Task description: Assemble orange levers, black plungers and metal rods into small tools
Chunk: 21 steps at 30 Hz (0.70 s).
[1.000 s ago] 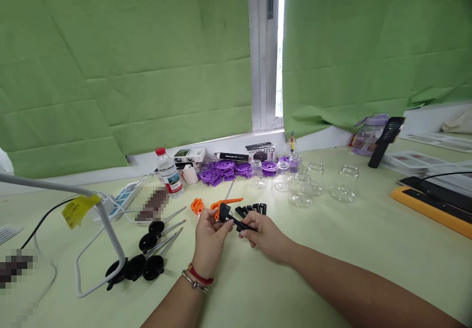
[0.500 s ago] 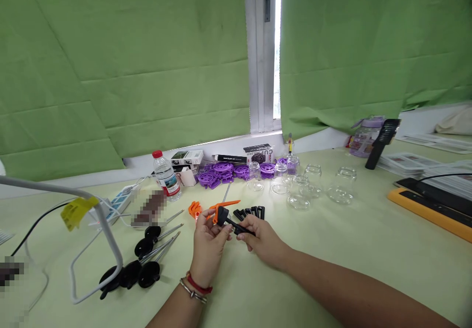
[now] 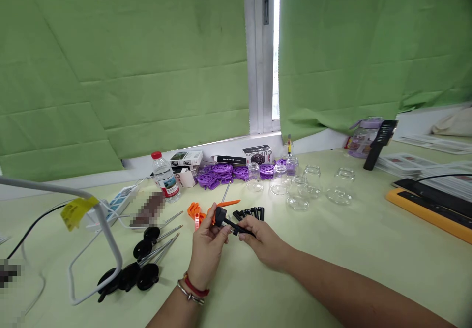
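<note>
My left hand [image 3: 207, 247] is closed on the head end of a black part [image 3: 221, 216], with an orange piece beside its fingers. My right hand [image 3: 262, 242] grips the dark stem of the same part from the right. Just behind my hands, several small black pieces [image 3: 250, 213] lie side by side. Orange parts [image 3: 196, 212] rest behind my left hand. Left of it are black round discs with metal rods [image 3: 148, 276]. How the orange piece joins the black part is hidden by my fingers.
Purple wheel-shaped parts [image 3: 222, 170] lie along the wall near a water bottle [image 3: 167, 180]. Clear glass jars [image 3: 298, 197] stand behind to the right. A grey metal frame [image 3: 110, 239] rises at left; an orange-edged black device [image 3: 435, 215] sits far right.
My left index finger has lifted a little over the head of the black part. Both hands keep their hold, and the view has shifted slightly.
</note>
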Each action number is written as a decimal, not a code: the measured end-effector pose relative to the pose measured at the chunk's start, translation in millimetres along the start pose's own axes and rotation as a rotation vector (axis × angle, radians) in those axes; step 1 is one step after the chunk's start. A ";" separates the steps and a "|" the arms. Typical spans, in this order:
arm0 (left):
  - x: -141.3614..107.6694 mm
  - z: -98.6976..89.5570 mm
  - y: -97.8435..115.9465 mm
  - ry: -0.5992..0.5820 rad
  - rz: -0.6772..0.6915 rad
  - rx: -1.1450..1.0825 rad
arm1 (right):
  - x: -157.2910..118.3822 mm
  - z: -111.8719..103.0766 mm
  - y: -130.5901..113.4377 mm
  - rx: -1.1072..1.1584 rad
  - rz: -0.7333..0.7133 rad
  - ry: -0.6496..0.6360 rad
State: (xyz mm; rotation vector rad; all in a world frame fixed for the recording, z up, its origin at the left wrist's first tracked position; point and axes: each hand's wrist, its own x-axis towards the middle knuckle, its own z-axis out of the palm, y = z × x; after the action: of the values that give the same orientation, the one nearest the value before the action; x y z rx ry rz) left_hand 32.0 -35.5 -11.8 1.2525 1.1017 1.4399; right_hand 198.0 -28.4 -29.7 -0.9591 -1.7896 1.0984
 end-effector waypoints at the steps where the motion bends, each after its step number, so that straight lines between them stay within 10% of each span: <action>1: 0.1 0.4 -1.0 0.000 -0.006 -0.011 | -0.4 -0.4 -0.3 -0.005 0.003 -0.004; 21: -6.9 1.5 5.9 -0.090 0.264 0.224 | -1.4 13.6 -17.7 0.505 0.133 -0.065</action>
State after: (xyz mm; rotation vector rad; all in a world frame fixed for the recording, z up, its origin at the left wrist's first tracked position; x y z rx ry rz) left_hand 33.5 -43.3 -7.3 1.6566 1.0895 1.4656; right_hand 182.9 -39.7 -17.7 -0.7431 -1.4040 1.5833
